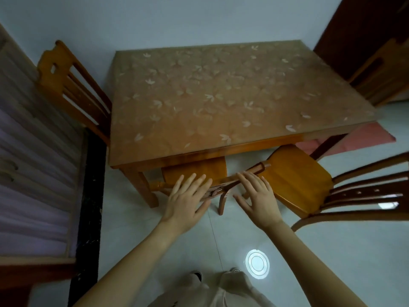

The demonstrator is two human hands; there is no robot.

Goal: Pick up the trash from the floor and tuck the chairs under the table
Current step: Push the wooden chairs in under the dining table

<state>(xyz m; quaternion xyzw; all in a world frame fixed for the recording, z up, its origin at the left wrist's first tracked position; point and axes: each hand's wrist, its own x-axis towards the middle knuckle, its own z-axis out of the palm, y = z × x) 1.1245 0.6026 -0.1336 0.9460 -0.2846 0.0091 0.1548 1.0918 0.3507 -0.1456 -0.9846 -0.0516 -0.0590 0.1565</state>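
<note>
A wooden table with a leaf-patterned cover fills the middle of the view. At its near edge stands a wooden chair, seat partly under the tabletop, its top rail running slantwise below my hands. My left hand lies flat over the rail's left part, fingers spread and holding nothing. My right hand rests flat over the rail's right part, fingers also apart. A second chair stands pulled out at the table's near right corner, backrest toward the right. I see no trash on the floor.
A third chair stands against the table's left side, and a fourth at the far right by a dark door. A slatted bed frame lines the left. A pink mat lies under the table's right end. A lamp reflection shines on the tiles.
</note>
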